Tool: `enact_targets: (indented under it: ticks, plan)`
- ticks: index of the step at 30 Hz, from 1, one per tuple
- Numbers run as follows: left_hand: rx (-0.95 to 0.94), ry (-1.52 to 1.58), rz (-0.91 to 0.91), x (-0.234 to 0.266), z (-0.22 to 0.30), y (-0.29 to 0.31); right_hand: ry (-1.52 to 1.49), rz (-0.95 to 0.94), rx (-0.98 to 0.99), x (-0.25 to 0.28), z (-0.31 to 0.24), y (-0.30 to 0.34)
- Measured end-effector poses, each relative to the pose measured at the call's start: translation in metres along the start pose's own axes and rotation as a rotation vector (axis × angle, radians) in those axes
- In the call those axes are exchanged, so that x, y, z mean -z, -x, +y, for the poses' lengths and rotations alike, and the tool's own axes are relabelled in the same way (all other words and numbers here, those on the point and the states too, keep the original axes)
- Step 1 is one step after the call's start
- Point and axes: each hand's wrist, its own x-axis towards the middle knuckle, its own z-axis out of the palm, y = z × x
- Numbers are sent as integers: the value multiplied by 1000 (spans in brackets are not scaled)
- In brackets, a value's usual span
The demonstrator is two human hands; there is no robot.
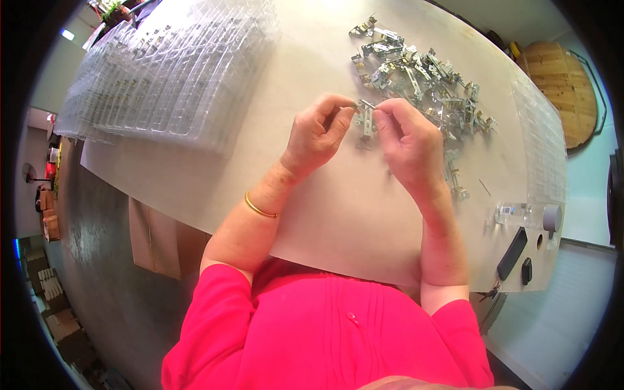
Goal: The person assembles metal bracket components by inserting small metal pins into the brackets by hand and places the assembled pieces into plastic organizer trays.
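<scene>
Both of my hands meet over the middle of the table, at the near left side of a pile of small metal brackets [416, 71]. My left hand [318, 133] pinches a small metal piece between thumb and index finger. Opposite it, my right hand [411, 140] pinches a thin metal pin [368, 104] that points toward the left fingertips. A silvery metal bracket [366, 123] shows just below the fingertips; whether it is held or lies on the table I cannot tell. The fingers hide much of these parts.
Stacked clear plastic trays [175, 84] with small parts stand at the left. On the right lie a clear bottle [513, 213], a black phone [512, 253], a small black object [526, 272] and another clear tray [539, 143]. A loose pin [485, 187] lies near the pile. A cardboard box [159, 240] stands below the table.
</scene>
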Motion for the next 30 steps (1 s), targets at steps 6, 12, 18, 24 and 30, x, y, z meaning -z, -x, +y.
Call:
enact_targets:
  ticks: [6,12,18,24,30]
  plan:
    - [-136,-167,-28,-3,5,5,-38,-76,-120,7,-9,3]
    - [-245,-199,-56,-7,5,6,-113,-143,-165,10,-10,5]
    - [-360,-274,-84,-10,7,7,-23,-73,-71,6,-5,6]
    - [-429,-278,-83,-10,12,5,-166,-20,-70,5,-5,5]
    - [-526,-283,-133,-14,4,8,-284,88,-111,4,1,2]
